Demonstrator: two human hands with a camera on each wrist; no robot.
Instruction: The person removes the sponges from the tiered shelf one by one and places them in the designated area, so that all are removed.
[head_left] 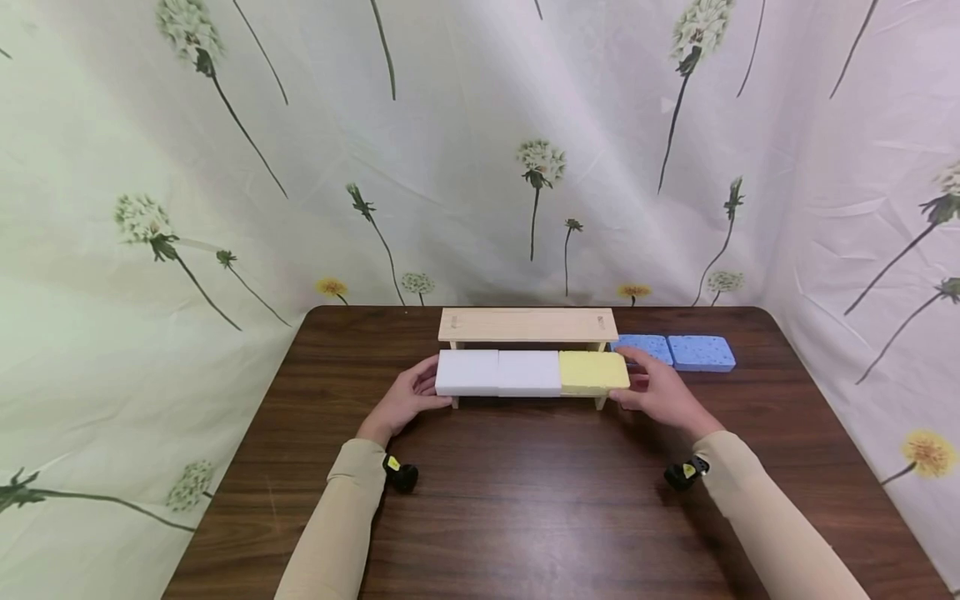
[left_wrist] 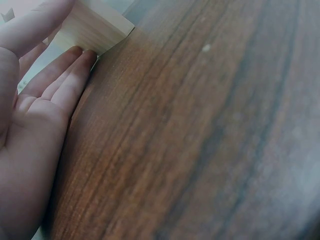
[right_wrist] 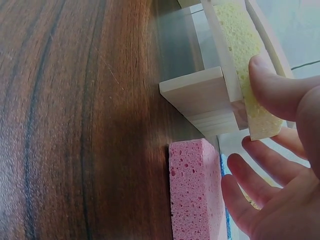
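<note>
Sponge (head_left: 592, 372) (yellow) lies between right thumb (right_wrist: 280, 92) and fingers (right_wrist: 272, 162).

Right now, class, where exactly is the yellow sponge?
In the head view, the yellow sponge sits front right on the wooden stand, just right of two white blocks, with the right hand at its outer end.

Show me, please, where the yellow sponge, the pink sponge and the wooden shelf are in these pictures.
Yellow sponge (head_left: 592, 371), head view: middle of its top face.
Pink sponge (right_wrist: 187, 187), right wrist view: the pitted side facing the camera.
Wooden shelf (head_left: 528, 324), head view: its bare back board.
</note>
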